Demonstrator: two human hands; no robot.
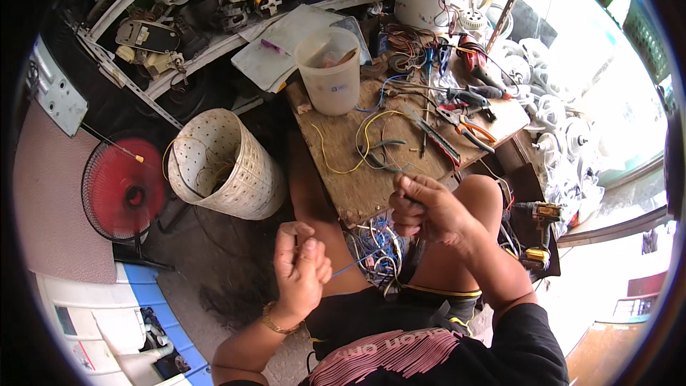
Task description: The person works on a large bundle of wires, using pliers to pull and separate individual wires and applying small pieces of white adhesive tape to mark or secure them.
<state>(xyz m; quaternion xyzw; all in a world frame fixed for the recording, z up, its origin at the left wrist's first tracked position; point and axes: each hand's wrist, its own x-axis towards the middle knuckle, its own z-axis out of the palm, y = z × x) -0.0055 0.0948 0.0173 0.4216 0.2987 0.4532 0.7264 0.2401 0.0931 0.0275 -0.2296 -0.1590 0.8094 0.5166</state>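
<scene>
My left hand is raised over my lap, its fingers curled and the thumb against the index finger. A thin blue wire runs from beside that hand toward a tangle of wires between my legs; whether the fingers grip it cannot be made out. Near the front edge of the wooden board, my right hand is closed in a pinch, and what it holds is too small to tell. Beyond it lie a pair of green-handled pliers, a yellow wire and a red utility knife.
A translucent bucket and orange-handled pliers are on the board. To the left stand a perforated white basket and a red fan. A cordless drill sits at right, beside bagged white parts.
</scene>
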